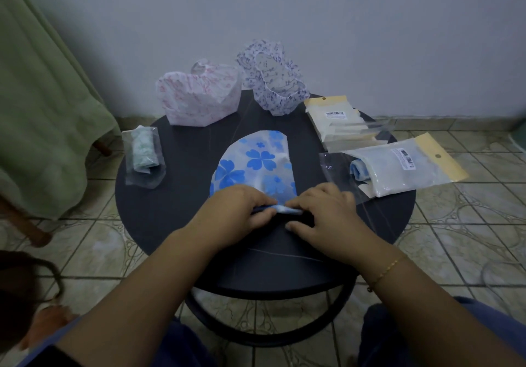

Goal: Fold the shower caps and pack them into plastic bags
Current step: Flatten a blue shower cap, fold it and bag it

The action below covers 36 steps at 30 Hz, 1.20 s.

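A folded shower cap with blue flowers lies flat in the middle of the round dark table. Its near edge is rolled up, and my left hand and my right hand both pinch that roll with curled fingers. A pink-patterned cap and a purple-patterned cap stand unfolded at the far side. On the left lies a plastic bag holding a rolled green cap. At the right lies a plastic bag with a blue cap inside, and behind it a stack of plastic bags.
The small table stands on a tiled floor close to a pale wall. A green cloth hangs over furniture at the left. My knees in blue fabric sit under the table's near edge.
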Motion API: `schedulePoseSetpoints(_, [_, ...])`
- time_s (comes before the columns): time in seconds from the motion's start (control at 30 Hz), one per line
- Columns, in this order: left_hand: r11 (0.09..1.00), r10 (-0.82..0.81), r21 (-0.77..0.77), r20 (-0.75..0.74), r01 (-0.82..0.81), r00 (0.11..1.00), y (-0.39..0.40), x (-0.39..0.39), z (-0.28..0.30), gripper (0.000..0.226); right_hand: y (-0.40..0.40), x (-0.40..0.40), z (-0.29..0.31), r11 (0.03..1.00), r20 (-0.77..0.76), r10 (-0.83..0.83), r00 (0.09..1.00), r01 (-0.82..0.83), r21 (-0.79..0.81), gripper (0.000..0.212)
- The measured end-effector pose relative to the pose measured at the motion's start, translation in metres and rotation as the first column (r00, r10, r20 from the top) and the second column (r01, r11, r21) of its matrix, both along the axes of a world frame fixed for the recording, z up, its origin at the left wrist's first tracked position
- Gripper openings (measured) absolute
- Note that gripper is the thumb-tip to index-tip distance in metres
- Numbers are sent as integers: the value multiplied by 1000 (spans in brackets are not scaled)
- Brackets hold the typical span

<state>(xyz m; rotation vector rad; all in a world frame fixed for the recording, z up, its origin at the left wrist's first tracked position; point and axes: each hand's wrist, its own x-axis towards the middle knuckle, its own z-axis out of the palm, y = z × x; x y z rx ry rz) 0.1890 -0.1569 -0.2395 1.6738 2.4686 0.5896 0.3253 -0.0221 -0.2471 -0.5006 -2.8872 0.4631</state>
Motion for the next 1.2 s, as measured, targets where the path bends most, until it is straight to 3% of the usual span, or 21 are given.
schedulePoseSetpoints(0.13, [995, 90, 16, 204, -95, 975, -4, 0, 4, 30, 4, -2, -1, 990, -79, -61, 995, 50, -128, 17])
schedulePoseSetpoints(0.27, [981, 193, -54, 220, -185, 956, -8, -10, 9, 20, 8, -5, -3, 951, -92, -167, 982, 136, -279, 17])
schedulePoseSetpoints(0.47, [935, 319, -12, 474, -356, 821, -7, -24, 4, 7, 7, -14, -9, 883, -136, -287, 948, 207, -421, 14])
schedulePoseSetpoints(0.73, [914, 349, 3, 501, -405, 792, 0, -28, -2, 18, 0, -20, -14, 916, -154, -365, 918, 324, -236, 26])
schedulePoseSetpoints(0.9, [929, 336, -22, 475, -371, 814, 1, -31, 0, 17, -12, -19, -18, 979, -290, -134, 948, 173, 112, 49])
schedulePoseSetpoints(1.03, [926, 348, -25, 441, -376, 827, 1, -31, 0, 15, -12, -21, -23, 987, -167, -92, 982, 112, 112, 43])
schedulePoseSetpoints(1.2, [915, 396, -43, 273, -400, 877, 6, -32, -3, 19, -9, -20, -22, 983, 11, -92, 996, 89, 162, 44])
